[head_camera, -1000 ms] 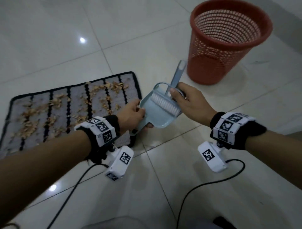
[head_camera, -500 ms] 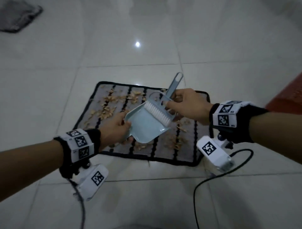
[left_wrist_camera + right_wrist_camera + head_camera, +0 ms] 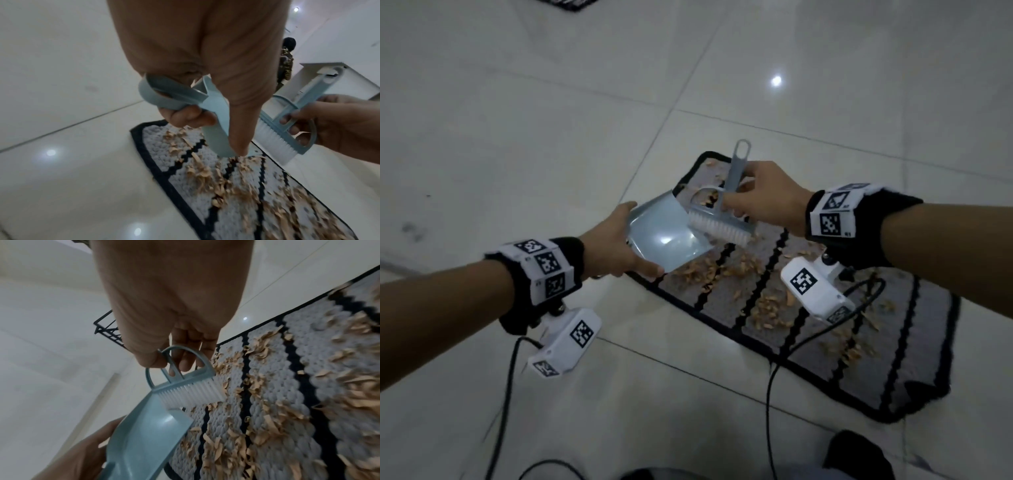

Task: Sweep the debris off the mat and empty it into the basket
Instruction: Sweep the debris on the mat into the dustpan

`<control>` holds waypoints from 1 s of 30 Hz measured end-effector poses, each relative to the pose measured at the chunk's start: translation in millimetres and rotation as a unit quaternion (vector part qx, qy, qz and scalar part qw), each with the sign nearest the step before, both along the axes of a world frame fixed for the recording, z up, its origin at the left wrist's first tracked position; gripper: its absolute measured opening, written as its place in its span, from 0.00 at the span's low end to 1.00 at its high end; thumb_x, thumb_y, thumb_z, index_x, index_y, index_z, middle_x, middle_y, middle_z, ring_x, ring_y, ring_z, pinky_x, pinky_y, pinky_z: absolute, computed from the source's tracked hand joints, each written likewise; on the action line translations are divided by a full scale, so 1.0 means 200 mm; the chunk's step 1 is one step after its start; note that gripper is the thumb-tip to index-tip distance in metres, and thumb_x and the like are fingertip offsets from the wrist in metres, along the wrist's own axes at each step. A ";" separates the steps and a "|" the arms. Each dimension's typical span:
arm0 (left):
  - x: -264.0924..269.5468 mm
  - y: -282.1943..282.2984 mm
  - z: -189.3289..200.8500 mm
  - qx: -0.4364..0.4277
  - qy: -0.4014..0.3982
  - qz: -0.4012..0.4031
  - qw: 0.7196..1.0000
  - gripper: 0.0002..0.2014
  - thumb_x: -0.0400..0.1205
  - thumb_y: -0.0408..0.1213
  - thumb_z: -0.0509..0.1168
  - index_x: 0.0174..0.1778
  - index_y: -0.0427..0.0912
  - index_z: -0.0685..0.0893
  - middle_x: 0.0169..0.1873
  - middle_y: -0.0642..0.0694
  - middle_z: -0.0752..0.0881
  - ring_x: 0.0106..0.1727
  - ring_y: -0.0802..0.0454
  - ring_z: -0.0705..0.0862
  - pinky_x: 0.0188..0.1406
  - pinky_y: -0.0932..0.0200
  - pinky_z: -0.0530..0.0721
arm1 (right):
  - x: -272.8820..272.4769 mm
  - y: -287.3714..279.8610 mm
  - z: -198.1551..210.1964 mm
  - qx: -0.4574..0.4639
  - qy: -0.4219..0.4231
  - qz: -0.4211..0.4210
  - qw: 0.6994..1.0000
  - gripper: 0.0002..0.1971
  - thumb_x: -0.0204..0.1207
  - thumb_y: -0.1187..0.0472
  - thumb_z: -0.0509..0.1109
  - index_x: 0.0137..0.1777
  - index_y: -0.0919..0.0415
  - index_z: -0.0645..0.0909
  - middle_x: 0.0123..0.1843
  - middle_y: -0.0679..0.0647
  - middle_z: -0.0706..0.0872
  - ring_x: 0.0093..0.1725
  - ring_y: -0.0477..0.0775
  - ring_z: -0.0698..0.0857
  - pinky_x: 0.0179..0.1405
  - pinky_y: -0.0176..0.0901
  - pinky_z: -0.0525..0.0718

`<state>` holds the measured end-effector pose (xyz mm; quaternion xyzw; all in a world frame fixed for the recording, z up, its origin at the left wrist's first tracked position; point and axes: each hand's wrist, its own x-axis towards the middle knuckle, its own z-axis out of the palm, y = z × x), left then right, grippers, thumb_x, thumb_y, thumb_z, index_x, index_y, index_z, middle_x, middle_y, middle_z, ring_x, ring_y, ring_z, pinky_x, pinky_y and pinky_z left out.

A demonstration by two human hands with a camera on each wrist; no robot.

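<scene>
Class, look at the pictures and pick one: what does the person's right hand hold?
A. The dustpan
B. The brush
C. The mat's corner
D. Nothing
B: the right hand grips the brush by its handle, bristles at the dustpan, which the left hand holds over the mat.
</scene>
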<state>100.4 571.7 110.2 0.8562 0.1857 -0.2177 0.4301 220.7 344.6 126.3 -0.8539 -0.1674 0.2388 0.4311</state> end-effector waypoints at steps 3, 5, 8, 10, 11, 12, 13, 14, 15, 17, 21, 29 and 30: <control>-0.10 0.10 0.01 0.021 0.002 0.036 0.999 0.61 0.64 0.35 0.85 0.84 0.52 0.49 0.61 0.55 0.74 0.45 0.55 0.80 0.21 0.66 0.79 | 0.02 0.08 -0.07 0.012 -0.009 0.057 0.998 0.06 0.76 0.62 0.72 0.47 0.64 0.78 0.42 0.60 0.85 0.37 0.58 0.85 0.39 0.53 0.88; -0.21 0.18 0.00 0.033 0.012 0.051 0.998 0.65 0.61 0.37 0.86 0.85 0.51 0.46 0.65 0.54 0.72 0.58 0.50 0.79 0.36 0.62 0.83 | 0.03 0.14 -0.10 0.018 -0.025 0.099 0.995 0.04 0.79 0.61 0.69 0.49 0.60 0.78 0.43 0.61 0.86 0.39 0.61 0.86 0.38 0.54 0.89; -0.38 0.27 -0.06 0.077 0.020 0.052 0.995 0.69 0.56 0.42 0.88 0.84 0.50 0.46 0.68 0.54 0.70 0.68 0.49 0.74 0.63 0.52 0.79 | 0.05 0.22 -0.14 -0.017 -0.085 0.166 0.982 0.09 0.84 0.57 0.64 0.51 0.62 0.81 0.44 0.65 0.87 0.42 0.67 0.85 0.43 0.62 0.85; -0.47 0.28 -0.12 0.088 0.042 0.066 0.993 0.70 0.54 0.45 0.89 0.84 0.52 0.45 0.67 0.55 0.70 0.67 0.50 0.74 0.67 0.49 0.78 | 0.05 0.28 -0.17 -0.037 -0.116 0.224 0.967 0.12 0.86 0.56 0.61 0.55 0.62 0.82 0.45 0.61 0.86 0.40 0.61 0.82 0.39 0.51 0.80; -0.49 0.28 -0.16 0.086 0.048 0.073 0.992 0.70 0.54 0.46 0.89 0.84 0.52 0.45 0.67 0.55 0.70 0.67 0.50 0.75 0.67 0.50 0.78 | 0.05 0.31 -0.18 -0.042 -0.130 0.250 0.959 0.12 0.87 0.56 0.60 0.59 0.60 0.83 0.48 0.56 0.86 0.40 0.53 0.81 0.41 0.43 0.78; -0.51 0.26 -0.20 0.083 0.051 0.077 0.992 0.70 0.54 0.47 0.88 0.84 0.52 0.45 0.67 0.55 0.71 0.66 0.50 0.75 0.66 0.50 0.79 | 0.05 0.33 -0.19 -0.043 -0.144 0.271 0.951 0.12 0.87 0.57 0.61 0.62 0.58 0.83 0.51 0.53 0.86 0.42 0.46 0.81 0.43 0.38 0.77; -0.51 0.24 -0.23 0.076 0.052 0.079 0.993 0.71 0.54 0.49 0.88 0.84 0.52 0.45 0.67 0.54 0.72 0.66 0.49 0.76 0.66 0.50 0.79 | 0.04 0.36 -0.20 -0.037 -0.155 0.285 0.945 0.12 0.86 0.58 0.61 0.64 0.57 0.83 0.54 0.52 0.86 0.46 0.44 0.83 0.46 0.38 0.80; -0.51 0.22 -0.26 0.068 0.054 0.086 0.992 0.71 0.54 0.50 0.88 0.84 0.53 0.45 0.67 0.53 0.73 0.66 0.49 0.76 0.65 0.50 0.80 | 0.04 0.38 -0.22 -0.026 -0.161 0.289 0.943 0.12 0.86 0.60 0.63 0.64 0.58 0.84 0.58 0.53 0.87 0.52 0.47 0.85 0.53 0.42 0.83; -0.50 0.19 -0.30 0.062 0.055 0.098 0.992 0.70 0.54 0.51 0.88 0.84 0.53 0.45 0.67 0.52 0.74 0.66 0.49 0.77 0.64 0.51 0.80 | 0.04 0.40 -0.24 -0.014 -0.164 0.287 0.944 0.12 0.85 0.61 0.64 0.63 0.58 0.85 0.61 0.54 0.88 0.58 0.51 0.85 0.59 0.46 0.83; -0.47 0.13 -0.35 0.057 0.051 0.113 0.991 0.69 0.55 0.50 0.87 0.84 0.52 0.46 0.66 0.51 0.74 0.63 0.50 0.77 0.59 0.56 0.78 | 0.04 0.45 -0.29 -0.004 -0.167 0.290 0.942 0.11 0.83 0.64 0.67 0.60 0.58 0.88 0.62 0.55 0.89 0.62 0.55 0.85 0.62 0.49 0.83; -0.43 0.06 -0.41 0.057 0.035 0.108 0.992 0.68 0.57 0.51 0.87 0.85 0.52 0.46 0.69 0.50 0.75 0.64 0.51 0.75 0.57 0.58 0.75 | 0.06 0.50 -0.37 -0.042 -0.169 0.331 0.927 0.13 0.78 0.70 0.69 0.57 0.57 0.89 0.58 0.57 0.90 0.56 0.58 0.86 0.51 0.47 0.85; -0.40 0.08 -0.46 0.078 0.046 0.069 0.993 0.67 0.57 0.57 0.85 0.84 0.59 0.45 0.66 0.48 0.78 0.58 0.50 0.78 0.55 0.56 0.80 | 0.12 0.26 -0.40 -0.063 -0.157 0.340 0.925 0.12 0.76 0.75 0.69 0.54 0.62 0.89 0.56 0.59 0.90 0.56 0.54 0.86 0.58 0.54 0.85; -0.40 0.09 -0.46 0.079 0.054 0.060 0.994 0.67 0.57 0.57 0.84 0.84 0.59 0.44 0.64 0.48 0.79 0.56 0.50 0.78 0.55 0.56 0.80 | 0.13 0.22 -0.39 -0.063 -0.154 0.334 0.928 0.12 0.76 0.74 0.70 0.53 0.60 0.89 0.56 0.58 0.90 0.57 0.52 0.86 0.58 0.54 0.86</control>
